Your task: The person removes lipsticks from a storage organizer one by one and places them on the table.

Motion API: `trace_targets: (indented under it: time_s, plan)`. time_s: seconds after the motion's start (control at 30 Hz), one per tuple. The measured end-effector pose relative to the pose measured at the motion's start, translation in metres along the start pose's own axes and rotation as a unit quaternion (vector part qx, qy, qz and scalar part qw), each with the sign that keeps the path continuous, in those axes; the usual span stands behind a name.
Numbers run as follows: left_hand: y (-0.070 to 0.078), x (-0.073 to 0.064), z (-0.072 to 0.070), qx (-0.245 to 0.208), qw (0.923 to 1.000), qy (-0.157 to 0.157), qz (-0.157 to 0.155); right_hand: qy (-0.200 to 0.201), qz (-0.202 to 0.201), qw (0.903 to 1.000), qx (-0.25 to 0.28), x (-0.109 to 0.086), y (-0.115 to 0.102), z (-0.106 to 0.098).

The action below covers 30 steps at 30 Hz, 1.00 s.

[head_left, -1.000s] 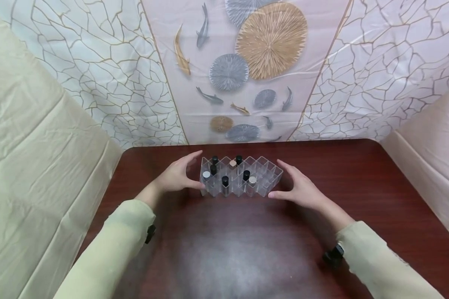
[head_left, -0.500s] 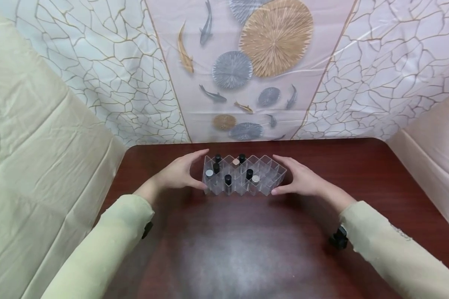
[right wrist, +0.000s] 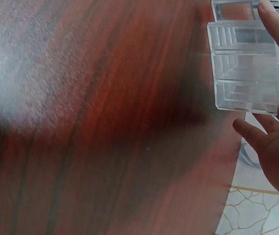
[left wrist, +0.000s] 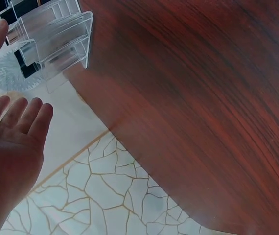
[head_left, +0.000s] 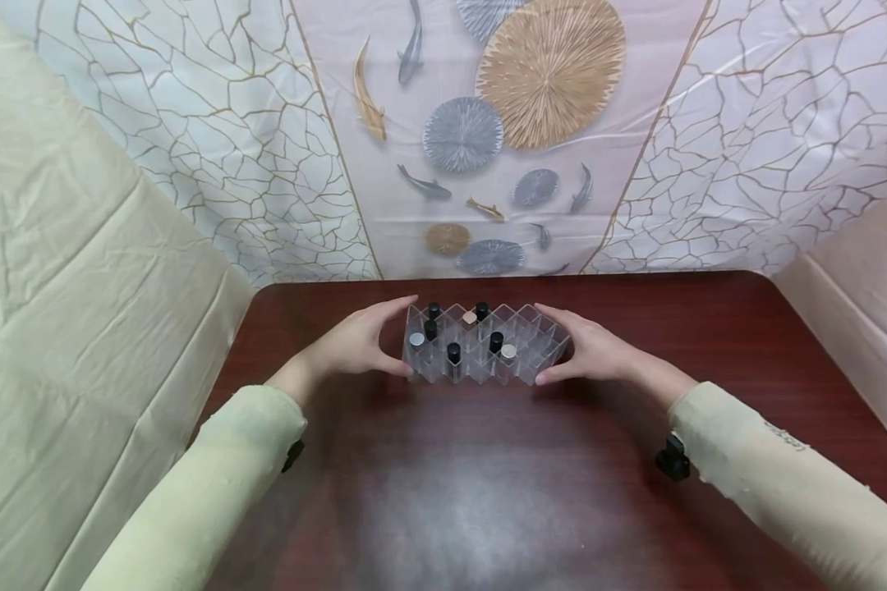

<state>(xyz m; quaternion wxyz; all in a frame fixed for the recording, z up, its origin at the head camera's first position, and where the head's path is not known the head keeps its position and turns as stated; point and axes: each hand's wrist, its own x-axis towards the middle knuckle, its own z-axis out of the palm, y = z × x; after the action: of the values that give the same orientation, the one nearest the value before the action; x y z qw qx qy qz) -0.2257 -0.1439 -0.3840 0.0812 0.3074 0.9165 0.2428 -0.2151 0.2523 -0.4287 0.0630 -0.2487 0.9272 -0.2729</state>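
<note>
A clear plastic organizer (head_left: 480,371) with diamond-shaped compartments stands near the back of the table. Several small capped tubes stand in it: black caps (head_left: 454,353), a pale grey cap (head_left: 417,339), a beige cap (head_left: 508,351) and a peach one (head_left: 470,318). My left hand (head_left: 358,341) spans its left end, thumb at the front corner, forefinger behind. In the left wrist view the other fingers (left wrist: 24,117) are extended, apart from the organizer. Around the right end my right hand (head_left: 599,349) is spread likewise, its thumb (right wrist: 276,29) overlapping the organizer in the right wrist view.
The dark red wooden table (head_left: 443,476) has a rounded back edge. Behind it hangs a patterned cloth (head_left: 488,205) with fish and round motifs. Plain cream cloth (head_left: 103,328) closes off the left side, and a similar cloth (head_left: 857,328) the right.
My right hand has moved in closer around the organizer's right end. The left hand stays at the left end. The whole view has shifted slightly.
</note>
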Motion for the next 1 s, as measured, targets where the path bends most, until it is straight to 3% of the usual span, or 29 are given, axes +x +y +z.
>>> trace_targets:
  time_s: [0.47, 1.0]
  plan:
    - [-0.005, -0.007, 0.001, 0.025, 0.9996, 0.008, -0.004, 0.027, 0.036, 0.9990, -0.006, -0.001, 0.006, 0.010]
    - [-0.004, -0.004, 0.005, 0.002, 0.9996, 0.029, -0.003, 0.042, 0.063, 0.9971, -0.009, -0.002, 0.001, 0.010]
